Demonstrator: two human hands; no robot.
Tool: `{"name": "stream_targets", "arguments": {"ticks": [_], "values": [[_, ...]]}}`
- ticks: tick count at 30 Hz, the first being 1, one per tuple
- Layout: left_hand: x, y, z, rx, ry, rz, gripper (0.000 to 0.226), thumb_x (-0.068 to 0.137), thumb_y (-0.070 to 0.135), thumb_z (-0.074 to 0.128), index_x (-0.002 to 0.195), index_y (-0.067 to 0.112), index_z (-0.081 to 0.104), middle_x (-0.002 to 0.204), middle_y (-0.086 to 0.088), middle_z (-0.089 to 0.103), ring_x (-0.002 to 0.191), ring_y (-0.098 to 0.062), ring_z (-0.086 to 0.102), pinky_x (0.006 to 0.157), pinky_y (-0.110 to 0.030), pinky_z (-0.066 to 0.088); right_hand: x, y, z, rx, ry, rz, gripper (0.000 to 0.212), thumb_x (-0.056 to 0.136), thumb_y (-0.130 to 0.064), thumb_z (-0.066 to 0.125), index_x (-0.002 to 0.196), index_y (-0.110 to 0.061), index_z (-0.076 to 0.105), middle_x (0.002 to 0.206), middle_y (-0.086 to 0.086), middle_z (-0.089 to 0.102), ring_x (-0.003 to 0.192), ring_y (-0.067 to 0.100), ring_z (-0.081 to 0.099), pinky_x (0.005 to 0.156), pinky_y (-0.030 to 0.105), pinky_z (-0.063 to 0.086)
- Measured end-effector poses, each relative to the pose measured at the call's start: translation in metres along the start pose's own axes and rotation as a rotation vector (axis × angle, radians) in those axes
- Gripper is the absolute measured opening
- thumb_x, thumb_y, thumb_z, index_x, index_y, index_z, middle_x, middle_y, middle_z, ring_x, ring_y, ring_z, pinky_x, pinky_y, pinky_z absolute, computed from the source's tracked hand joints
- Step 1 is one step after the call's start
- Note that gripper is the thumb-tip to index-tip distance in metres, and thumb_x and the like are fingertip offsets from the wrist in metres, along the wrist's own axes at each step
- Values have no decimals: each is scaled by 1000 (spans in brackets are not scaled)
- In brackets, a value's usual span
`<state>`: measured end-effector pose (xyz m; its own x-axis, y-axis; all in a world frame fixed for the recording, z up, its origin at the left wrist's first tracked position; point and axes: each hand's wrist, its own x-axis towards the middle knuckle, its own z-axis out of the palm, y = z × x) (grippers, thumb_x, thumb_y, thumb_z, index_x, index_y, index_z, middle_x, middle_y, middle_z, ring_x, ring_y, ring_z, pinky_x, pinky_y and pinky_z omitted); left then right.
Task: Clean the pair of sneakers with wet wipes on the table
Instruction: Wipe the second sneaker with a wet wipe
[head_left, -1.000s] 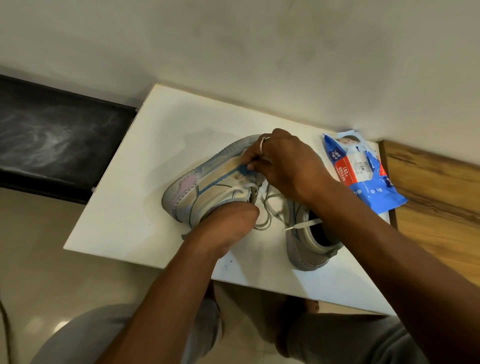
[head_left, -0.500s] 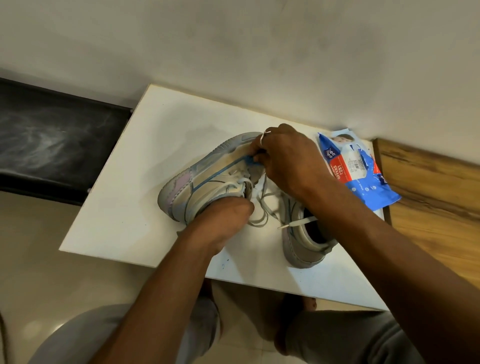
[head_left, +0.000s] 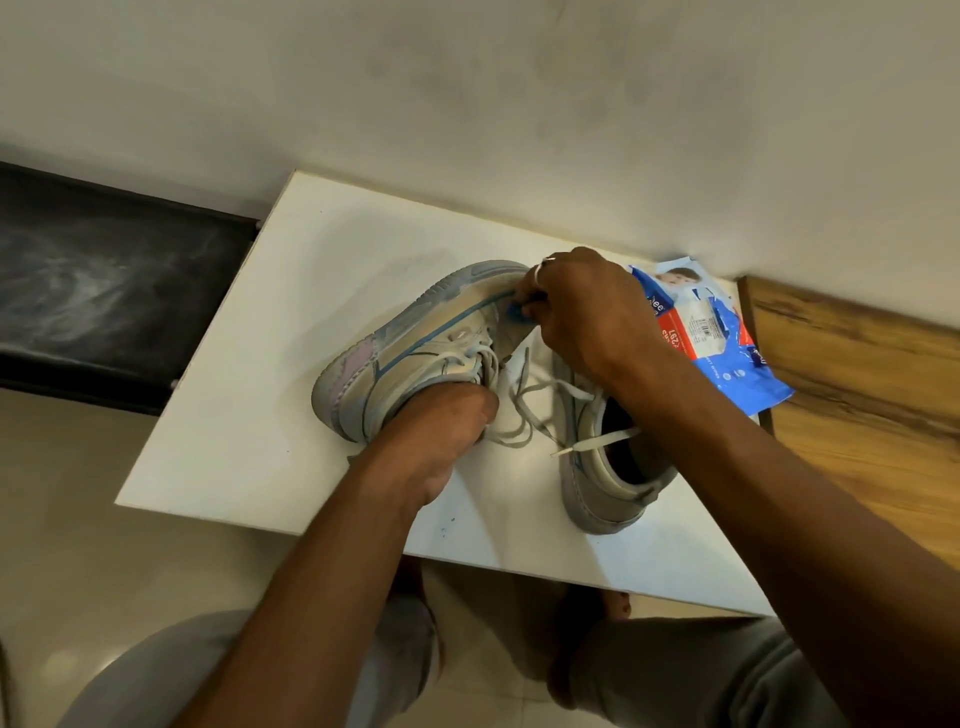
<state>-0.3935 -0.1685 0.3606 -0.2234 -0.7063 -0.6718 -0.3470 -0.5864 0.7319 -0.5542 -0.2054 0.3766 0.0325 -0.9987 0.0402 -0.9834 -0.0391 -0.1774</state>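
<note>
A grey and beige sneaker (head_left: 415, 353) with blue lines and a pink toe patch lies tilted on its side on the white table (head_left: 249, 415). My left hand (head_left: 441, 421) is tucked into its opening and grips it. My right hand (head_left: 587, 317), with a ring on one finger, pinches a small blue wipe piece (head_left: 514, 314) against the sneaker's side near the heel. The second sneaker (head_left: 602, 493) stands upright under my right forearm, with its laces loose across the table.
A blue and red wet wipes pack (head_left: 727, 353) lies at the table's far right corner, against the wall. A wooden surface (head_left: 857, 389) adjoins the table on the right, and a black bench (head_left: 104, 291) on the left. My knees are below the table's front edge.
My right hand has shifted the blue wipe piece slightly along the sneaker's side toward the heel. My left hand keeps the same hold on the sneaker.
</note>
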Motion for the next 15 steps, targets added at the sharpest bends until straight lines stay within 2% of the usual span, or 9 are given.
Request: {"name": "stream_targets", "arguments": {"ticks": [2, 3, 4, 5, 6, 7, 8, 11, 15], "values": [[1, 0, 1, 29, -2, 7, 33, 54, 22, 53, 85, 16, 63, 91, -7, 58, 102, -34, 58, 97, -47, 48, 2, -3, -2, 94, 25, 21, 18, 88, -17, 65, 101, -26, 74, 99, -4, 68, 90, 14, 58, 78, 32, 52], [0, 0, 1, 57, -10, 3, 33, 59, 23, 56, 91, 16, 63, 93, -6, 58, 100, -32, 58, 95, -43, 49, 3, -8, -4, 166, 27, 8, 17, 88, -17, 66, 98, -27, 74, 97, -6, 69, 85, 10, 57, 75, 25, 50], [-2, 1, 2, 92, -12, -5, 21, 69, 22, 59, 89, 16, 60, 89, -6, 56, 91, -28, 57, 87, -34, 50, 5, -13, -5, 224, 11, -19, 17, 88, -16, 66, 96, -29, 74, 95, -9, 68, 82, 7, 55, 72, 21, 47], [-4, 1, 2, 156, -23, -2, 5, 81, 18, 58, 79, 16, 53, 80, -4, 50, 76, -20, 51, 73, -23, 46, 6, -18, -6, 250, -23, -55, 18, 88, -16, 66, 95, -30, 75, 94, -10, 68, 81, 4, 53, 71, 19, 47], [0, -2, 3, 231, -45, 6, 25, 91, 14, 51, 69, 17, 42, 71, 0, 40, 63, -12, 39, 60, -17, 36, 5, -21, -4, 250, -59, -90, 19, 88, -16, 66, 95, -31, 75, 95, -11, 67, 83, 3, 53, 73, 22, 48], [0, -4, 3, 327, -75, 22, 37, 98, 12, 43, 63, 18, 31, 66, 2, 30, 57, -8, 28, 53, -16, 28, 4, -23, -2, 234, -74, -114, 19, 89, -16, 66, 96, -31, 75, 97, -12, 67, 88, 5, 53, 76, 27, 50], [0, -5, 5, 415, -92, 58, 42, 101, 12, 36, 61, 19, 26, 65, 3, 26, 56, -7, 24, 53, -19, 28, 3, -23, 0, 201, -57, -130, 19, 89, -17, 65, 97, -32, 74, 98, -11, 66, 93, 8, 52, 78, 32, 50], [2, -7, 3, 605, -92, 111, 42, 103, 15, 29, 61, 18, 27, 66, 3, 29, 67, -17, 37, 70, -27, 31, 1, -15, -1, 76, 47, -152, 20, 89, -16, 65, 97, -31, 74, 98, -10, 67, 97, 15, 50, 78, 41, 49], [-1, -8, 4, 762, -140, 153, 41, 102, 19, 29, 61, 19, 29, 66, 3, 31, 82, -20, 39, 75, -27, 31, -9, -23, -1, 184, -29, -244, 19, 85, -14, 69, 96, -29, 74, 95, -15, 64, 94, 10, 48, 80, 37, 49]]}}
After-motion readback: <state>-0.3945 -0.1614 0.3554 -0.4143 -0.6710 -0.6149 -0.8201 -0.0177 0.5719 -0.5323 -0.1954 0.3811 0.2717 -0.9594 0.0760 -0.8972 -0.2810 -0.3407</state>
